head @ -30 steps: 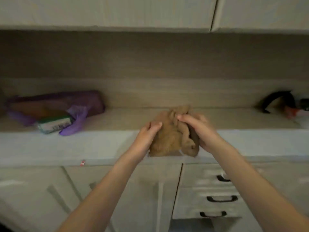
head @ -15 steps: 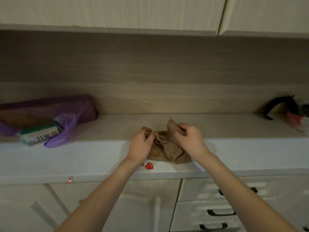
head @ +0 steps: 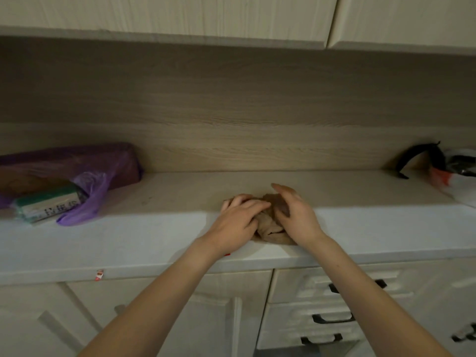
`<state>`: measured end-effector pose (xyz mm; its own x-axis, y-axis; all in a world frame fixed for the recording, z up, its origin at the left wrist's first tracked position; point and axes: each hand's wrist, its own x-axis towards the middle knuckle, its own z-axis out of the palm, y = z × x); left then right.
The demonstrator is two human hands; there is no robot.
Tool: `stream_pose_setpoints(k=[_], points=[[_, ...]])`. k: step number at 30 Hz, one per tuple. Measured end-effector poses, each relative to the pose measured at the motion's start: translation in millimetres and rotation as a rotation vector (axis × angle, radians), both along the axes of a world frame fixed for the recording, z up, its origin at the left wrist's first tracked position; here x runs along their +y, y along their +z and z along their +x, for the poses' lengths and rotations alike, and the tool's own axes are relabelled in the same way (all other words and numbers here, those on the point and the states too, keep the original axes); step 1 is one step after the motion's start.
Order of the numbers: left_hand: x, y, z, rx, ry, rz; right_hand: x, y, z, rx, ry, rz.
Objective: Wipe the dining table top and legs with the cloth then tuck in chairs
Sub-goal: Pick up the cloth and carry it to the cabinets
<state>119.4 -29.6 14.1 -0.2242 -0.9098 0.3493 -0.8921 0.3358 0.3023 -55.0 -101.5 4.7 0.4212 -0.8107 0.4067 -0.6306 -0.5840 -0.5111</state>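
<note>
Cloth (head: 270, 228): brown, bunched into a heap, sits on the desk (head: 154, 235) close to its front edge, a little right of the middle of its length, well apart from the purple bag (head: 103, 176) toward the left end. Looks like the gathering step, ahead of any wiping: no dining table or chairs in view. Left hand (head: 237, 222) lies over the heap's left side, fingers (head: 247, 203) curled down onto the top folds and gripping them. Right hand (head: 298, 217) cups the right side, fingers (head: 282, 190) bent round the far edge of the heap, thumb pressed into the fabric. Shows only between the two palms; rest hidden under them. Calls next, probably, for squeezing the bundle into one firm handful, lifting clear of the front edge without trailing a loose corner, then turning away to find the dining table. Worth leaving one flat face out for wiping.
</note>
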Motion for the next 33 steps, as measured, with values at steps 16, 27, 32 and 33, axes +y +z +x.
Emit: stream_pose_setpoints(k=[16,27,32,33], points=[[2.3,6.0,43.3,0.064,-0.062,-0.058,-1.8,-4.8,-3.1,0.07,0.109,0.081],[-22.1,14.5,7.0,0.3,0.487,0.191,4.7,-1.4,-3.8,0.031,0.062,0.075],[-17.2,21.5,-0.3,0.494,0.297,-0.046,7.0,0.2,-5.6,-0.084,0.068,0.086],[-18.6,26.1,0.0,0.553,0.282,-0.086,7.9,0.9,-6.3,-0.115,0.077,0.09]])
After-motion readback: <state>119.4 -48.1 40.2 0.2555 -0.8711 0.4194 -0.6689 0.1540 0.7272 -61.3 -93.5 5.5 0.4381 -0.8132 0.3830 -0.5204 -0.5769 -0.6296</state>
